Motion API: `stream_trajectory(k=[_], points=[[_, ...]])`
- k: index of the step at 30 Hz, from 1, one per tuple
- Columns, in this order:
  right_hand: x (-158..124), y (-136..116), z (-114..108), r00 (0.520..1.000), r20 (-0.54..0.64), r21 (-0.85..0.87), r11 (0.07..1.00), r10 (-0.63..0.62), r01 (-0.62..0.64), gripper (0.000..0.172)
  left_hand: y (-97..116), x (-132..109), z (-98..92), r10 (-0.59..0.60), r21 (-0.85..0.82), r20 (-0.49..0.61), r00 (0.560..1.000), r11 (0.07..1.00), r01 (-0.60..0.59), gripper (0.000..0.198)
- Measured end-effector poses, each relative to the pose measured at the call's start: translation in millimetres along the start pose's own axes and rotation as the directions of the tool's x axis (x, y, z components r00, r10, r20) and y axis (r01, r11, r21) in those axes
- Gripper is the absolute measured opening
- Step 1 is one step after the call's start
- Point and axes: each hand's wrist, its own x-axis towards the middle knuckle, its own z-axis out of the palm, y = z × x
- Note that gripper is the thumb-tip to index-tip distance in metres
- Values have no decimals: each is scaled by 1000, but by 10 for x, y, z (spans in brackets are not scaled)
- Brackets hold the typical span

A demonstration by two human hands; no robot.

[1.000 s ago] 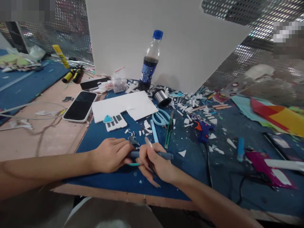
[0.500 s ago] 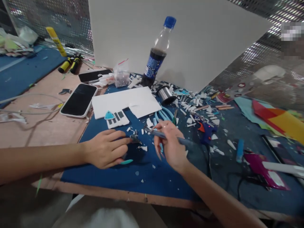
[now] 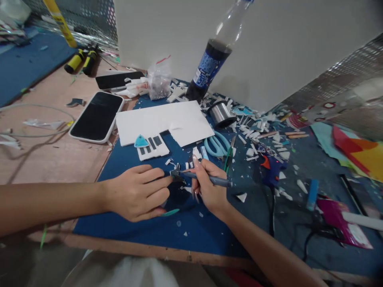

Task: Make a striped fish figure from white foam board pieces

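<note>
My left hand [image 3: 139, 193] rests on the blue mat [image 3: 203, 235], fingers bent and closed on a small dark grey piece with pale edges [image 3: 176, 171]. A slim teal strip [image 3: 171, 212] shows by its thumb; whether the thumb touches it, I cannot tell. My right hand [image 3: 211, 187] is closed in a writing grip around a slim grey-blue pen-shaped tool [image 3: 220, 181]. The tool's tip meets or nearly meets the dark piece at my left fingertips. Behind my hands lie a white board [image 3: 161, 119], a striped white piece [image 3: 154, 147] and a small blue triangle [image 3: 141, 141].
Light blue scissors [image 3: 217, 145] and tweezers [image 3: 229, 155] lie beyond my right hand. A cola bottle [image 3: 211, 63], a wire spool [image 3: 221, 114] and many white scraps stand behind. A phone [image 3: 97, 116] lies left, a glue gun [image 3: 272, 169] right.
My right hand has moved toward my left and brought the tool's tip to the dark piece. My left hand keeps its hold. The whole view has shifted slightly.
</note>
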Motion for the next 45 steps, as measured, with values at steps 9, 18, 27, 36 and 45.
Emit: stream_trajectory(k=[9, 18, 27, 36, 45], points=[[-6, -12, -9, 1000, 6, -15, 1000, -12, 12, 44, 7, -14, 10, -18, -13, -8, 1000, 1000, 18, 23], [4, 22, -8, 1000, 21, 26, 1000, -2, 2, 44, 16, -18, 8, -24, 10, -5, 1000, 1000, 24, 20], [5, 6, -10, 999, 24, 22, 1000, 21, -22, 46, 7, -34, 12, -15, -4, 3, 1000, 1000, 15, 17], [-10, 15, -18, 1000, 21, 12, 1000, -10, 10, 46, 2, 8, -25, -2, -12, 18, 1000, 1000, 2, 11], [-21, 19, -26, 999, 39, 22, 1000, -18, 17, 44, 0, 13, -25, -5, 0, 12, 1000, 1000, 5, 14]])
